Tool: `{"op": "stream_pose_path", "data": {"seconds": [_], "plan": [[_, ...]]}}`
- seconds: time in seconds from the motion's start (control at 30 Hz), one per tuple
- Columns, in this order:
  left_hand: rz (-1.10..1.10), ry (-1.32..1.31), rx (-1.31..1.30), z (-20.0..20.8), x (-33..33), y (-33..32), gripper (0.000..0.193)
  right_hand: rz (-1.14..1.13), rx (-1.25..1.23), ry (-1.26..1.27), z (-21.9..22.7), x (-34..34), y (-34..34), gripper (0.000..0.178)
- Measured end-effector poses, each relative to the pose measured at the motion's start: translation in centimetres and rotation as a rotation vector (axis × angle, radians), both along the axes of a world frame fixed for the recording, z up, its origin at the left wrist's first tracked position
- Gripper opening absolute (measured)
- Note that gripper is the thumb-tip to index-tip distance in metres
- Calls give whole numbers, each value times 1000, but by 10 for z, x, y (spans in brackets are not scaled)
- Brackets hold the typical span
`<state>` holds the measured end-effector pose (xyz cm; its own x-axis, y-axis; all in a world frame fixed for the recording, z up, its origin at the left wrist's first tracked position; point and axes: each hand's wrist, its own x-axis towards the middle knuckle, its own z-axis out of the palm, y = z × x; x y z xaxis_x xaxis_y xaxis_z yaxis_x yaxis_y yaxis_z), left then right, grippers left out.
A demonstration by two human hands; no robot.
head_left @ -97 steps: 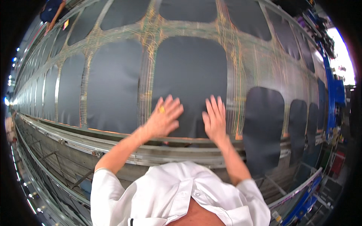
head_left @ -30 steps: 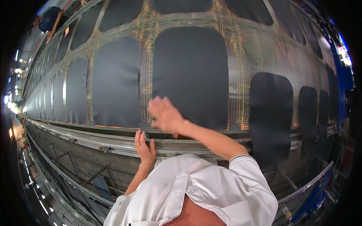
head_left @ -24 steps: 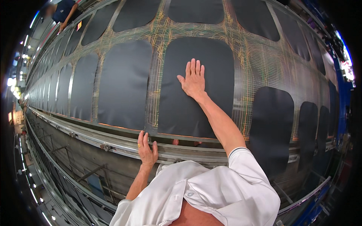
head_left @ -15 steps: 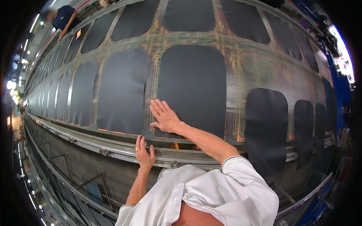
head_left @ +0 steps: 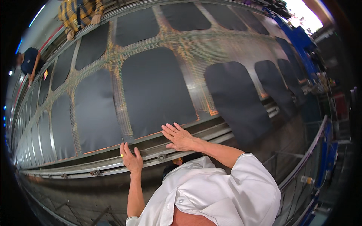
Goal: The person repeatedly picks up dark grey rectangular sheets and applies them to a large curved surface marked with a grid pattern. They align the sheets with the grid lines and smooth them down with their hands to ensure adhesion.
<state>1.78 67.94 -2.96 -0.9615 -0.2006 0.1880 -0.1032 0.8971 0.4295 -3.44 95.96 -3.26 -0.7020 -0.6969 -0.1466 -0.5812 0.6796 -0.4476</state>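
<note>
A dark grey, round-cornered sheet (head_left: 158, 90) lies flat on the long table in front of me. My right hand (head_left: 180, 138) rests palm down at its near edge, fingers stretched out and holding nothing. Farther left, my left hand (head_left: 132, 159) has its fingertips at the table's near edge, by the gap between this sheet and the neighbouring dark sheet (head_left: 96, 109). Its fingers are apart, with a ring on one, and nothing shows in them. Orange lines mark the table along the sheets' near edges.
A metal rail (head_left: 151, 160) runs along the table's near side. To the right, another dark sheet (head_left: 237, 101) hangs over the edge. Several more sheets lie in rows. Across the table stand a person in a plaid shirt (head_left: 86, 11) and a person in dark clothing (head_left: 30, 62).
My right hand has slid from the sheet's left side to its near edge, toward the right. My left hand stays at the table edge. The view has turned, bringing a plaid-shirted person in.
</note>
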Motion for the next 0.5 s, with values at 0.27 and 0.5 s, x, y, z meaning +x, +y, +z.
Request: {"op": "stream_pose_path", "data": {"seconds": [0.27,0.5], "plan": [[-76,264,104,-6,15,-4,36,-719,-420,276,84,101,99,31],[-153,-126,410,59,80,133,26,-1690,-278,512,74,138,325,42]]}}
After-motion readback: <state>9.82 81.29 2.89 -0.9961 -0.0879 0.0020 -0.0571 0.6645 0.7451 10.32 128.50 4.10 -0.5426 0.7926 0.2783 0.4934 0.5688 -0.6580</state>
